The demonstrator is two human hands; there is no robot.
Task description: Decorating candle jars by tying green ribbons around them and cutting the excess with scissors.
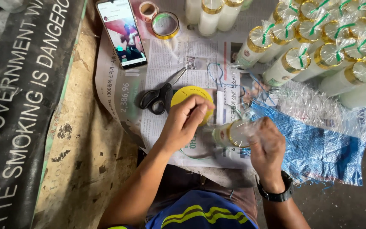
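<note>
Head view. Left hand (186,121) rested, fingers curled, on a yellow disc (191,94) near the middle of the newspaper (166,55); grip on it partly hidden, so whether it pinched anything I could not tell. Right hand (267,146) was closed around clear film at the top of a white jar (229,133) with a gold band, the jar lying on its side between the two hands, near the front edge of the paper. Scissors (159,95) lay just left of the disc, blades pointing to the far edge. Phone (121,32) and two tape rolls (164,24) sat at the far left of the paper. A batch of jars (318,55), film-capped and tied with green ribbon, filled the far right corner; a blue sack (318,144) lay under the right hand's side.

Judgement: wrapping step in hand, film being gathered over the jar's top. Next move would likely call for a tie drawn tight while the right hand kept the film bunched.
</note>
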